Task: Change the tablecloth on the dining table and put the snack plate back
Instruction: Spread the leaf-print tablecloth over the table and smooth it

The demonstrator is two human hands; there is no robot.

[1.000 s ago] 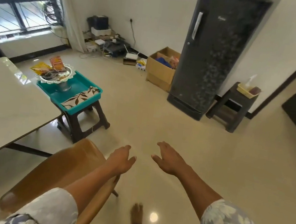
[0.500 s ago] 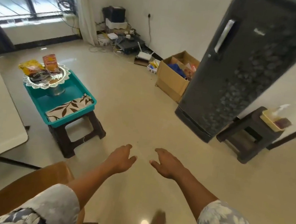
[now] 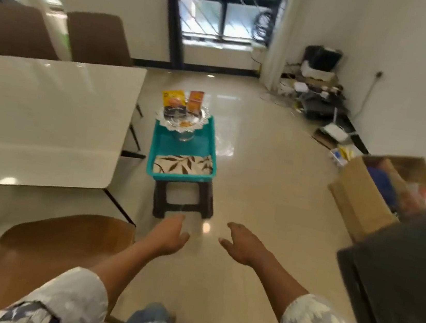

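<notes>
The dining table (image 3: 41, 122) with a bare glossy white top fills the left. To its right a teal tray (image 3: 210, 144) rests on a dark stool (image 3: 183, 201). In the tray's near end lies a folded white cloth with brown leaves (image 3: 182, 166). At the far end stands a silver snack plate (image 3: 182, 119) holding orange and yellow packets. My left hand (image 3: 169, 235) and my right hand (image 3: 245, 247) hang open over the floor, just short of the stool, each holding nothing.
A wooden chair (image 3: 57, 246) stands at the table's near corner; two brown chairs (image 3: 98, 37) sit behind it. A cardboard box (image 3: 364, 200) and a dark fridge (image 3: 400, 291) stand at the right. Cables and electronics (image 3: 318, 94) clutter the far right corner.
My view has swung left, so the tray and stool now lie straight ahead and the table is in full view. Both hands stay open and empty, now close to the stool.
</notes>
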